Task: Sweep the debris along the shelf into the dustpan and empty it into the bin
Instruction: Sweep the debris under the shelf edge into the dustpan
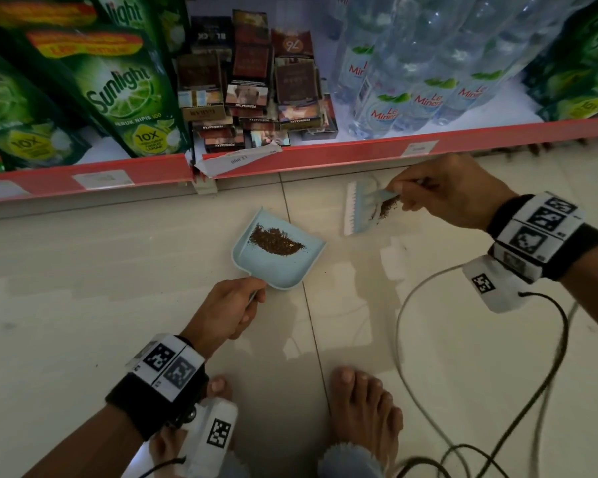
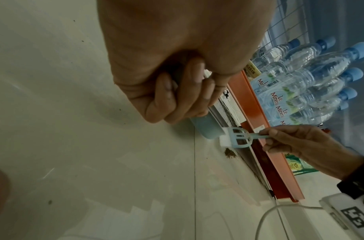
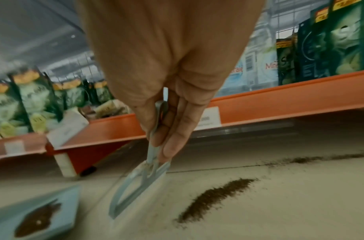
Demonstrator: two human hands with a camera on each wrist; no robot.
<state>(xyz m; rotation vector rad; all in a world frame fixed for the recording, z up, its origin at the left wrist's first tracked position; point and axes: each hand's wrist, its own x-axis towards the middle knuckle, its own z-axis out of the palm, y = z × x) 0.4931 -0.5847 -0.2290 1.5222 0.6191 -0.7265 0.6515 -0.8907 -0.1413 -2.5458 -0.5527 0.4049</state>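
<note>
Partly done: dustpan at frame centre w/ one load, left hand gripping its handle; right hand pinching brush, debris pile + streak along shelf left; bin unseen.

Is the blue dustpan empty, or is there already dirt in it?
Not empty. The dustpan holds a brown heap of debris; another pile still lies on the floor beside the brush.

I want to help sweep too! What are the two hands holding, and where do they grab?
The left hand grips the dustpan by its handle. The right hand pinches the small brush by its thin handle.
</note>
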